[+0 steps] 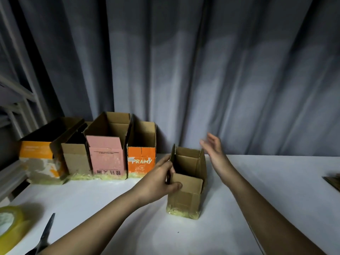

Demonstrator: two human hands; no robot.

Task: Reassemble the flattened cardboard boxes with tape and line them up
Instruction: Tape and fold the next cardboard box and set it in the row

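A small plain cardboard box (185, 196) stands upright on the white table (257, 181), flaps up, yellowish tape around its base. My left hand (161, 179) grips its left wall, thumb on the front flap. My right hand (215, 150) hovers beside the box's right rear corner with straight fingers, holding nothing. Behind and to the left, several taped boxes stand in a row: an orange and white one (40, 159), a plain brown one (76, 159), a pink one (106, 159) and an orange "PRAMY" one (141, 159).
A roll of yellowish tape (9, 227) lies at the table's front left, with scissors (46, 234) beside it. A flat piece of cardboard (333, 181) pokes in at the right edge. Grey curtains hang behind the table.
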